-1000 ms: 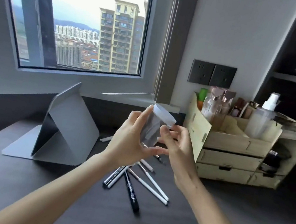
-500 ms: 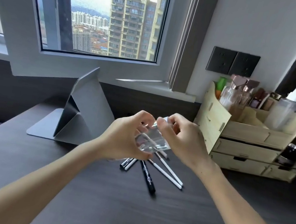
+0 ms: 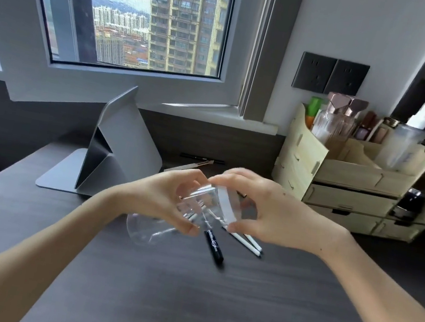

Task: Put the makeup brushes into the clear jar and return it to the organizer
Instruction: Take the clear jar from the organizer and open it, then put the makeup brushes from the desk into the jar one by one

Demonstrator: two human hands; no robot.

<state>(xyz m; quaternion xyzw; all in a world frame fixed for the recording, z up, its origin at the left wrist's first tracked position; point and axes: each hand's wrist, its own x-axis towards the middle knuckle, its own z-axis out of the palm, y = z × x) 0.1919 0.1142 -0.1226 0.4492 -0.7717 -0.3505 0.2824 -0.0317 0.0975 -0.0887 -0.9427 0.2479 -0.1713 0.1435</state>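
Left hand (image 3: 161,197): fingers wrapped around the clear jar (image 3: 169,218), tilted on its side.
Right hand (image 3: 275,214): fingers pinching the jar's white lid (image 3: 224,204).
Makeup brushes (image 3: 243,241): on the table (image 3: 185,294), under the fingers.
Organizer (image 3: 341,174): right of the fingers, apart.

**Jar tipping over between the hands, lid end to the right**

The clear jar (image 3: 192,213), held upright and high a second ago, is now lying almost on its side, lower and closer to the surface (image 3: 185,294). The left hand (image 3: 161,197) is gripping the clear body from above, while the right hand (image 3: 274,217) is closing its fingers (image 3: 230,181) round the white lid (image 3: 225,204). More of the makeup brushes (image 3: 246,241) are showing below the hands.
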